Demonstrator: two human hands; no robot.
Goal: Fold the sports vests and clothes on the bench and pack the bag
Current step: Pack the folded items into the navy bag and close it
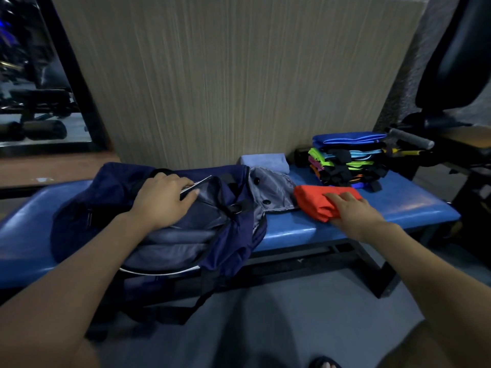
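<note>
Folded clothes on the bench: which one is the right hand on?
The orange one, lying alone beside the bag. The right hand grips its near edge; the light blue one and the stack lie untouched behind.

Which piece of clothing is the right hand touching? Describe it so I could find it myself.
Start at the long blue bench. Between the open navy bag and the tall stack of folded vests lies a folded orange garment, under the right hand. It is the only solid orange piece and lies alone.
</note>
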